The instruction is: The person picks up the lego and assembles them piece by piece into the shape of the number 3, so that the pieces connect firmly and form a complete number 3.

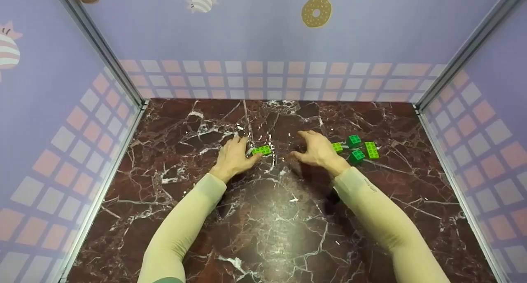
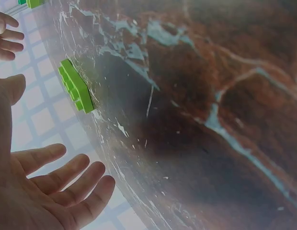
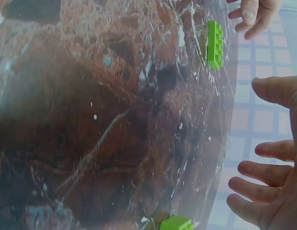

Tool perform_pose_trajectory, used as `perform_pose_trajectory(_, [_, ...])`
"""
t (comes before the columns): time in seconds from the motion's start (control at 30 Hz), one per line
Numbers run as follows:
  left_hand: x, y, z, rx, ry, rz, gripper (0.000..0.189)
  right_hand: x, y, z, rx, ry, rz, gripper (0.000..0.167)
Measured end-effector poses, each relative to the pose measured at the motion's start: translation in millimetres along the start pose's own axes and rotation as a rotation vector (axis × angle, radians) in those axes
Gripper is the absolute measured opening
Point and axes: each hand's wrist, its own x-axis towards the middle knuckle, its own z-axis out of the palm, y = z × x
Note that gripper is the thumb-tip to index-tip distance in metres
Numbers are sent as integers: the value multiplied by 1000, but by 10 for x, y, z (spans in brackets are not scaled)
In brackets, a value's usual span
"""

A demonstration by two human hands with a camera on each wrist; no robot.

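the centre brick [image 1: 262,150], light green and studs up, lies on the marbled table [image 1: 271,221] just to the right of the left hand [image 1: 234,155], on the thumb side. its long axis runs across the table, left to right, with the right end slightly farther from the person. the head view shows the left thumb overlapping its near edge; the left wrist view shows a gap between brick and fingers, so no grip is found.

the left hand is the nearer of the two: the right hand [image 1: 319,150] stands across a stretch of bare stone. in my judgement, a pick-up turns on this relation: the brick's left end faces the left hand, and its long sides face the far wall and the person, so thumb and fingers could close across its short width.

left hand: wide, fingers spread, nothing held. right hand: wide, thumb well apart from the fingers, nothing held; its thumb side is turned toward the centre brick.

beyond the right hand's outer side sits a half-hidden brick [image 1: 337,147], light green; contact with that hand cannot be confirmed. past it lie a far dark green brick [image 1: 354,140], a near dark green brick [image 1: 357,156] and, outermost, a long light green brick [image 1: 371,150] whose long axis points away from the person
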Motion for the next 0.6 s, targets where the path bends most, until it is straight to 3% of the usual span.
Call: perform_pose_trajectory(0.6, [-22, 5, 76, -97, 42, 33, 71, -207, 282, -171, 80, 87, -27, 68])
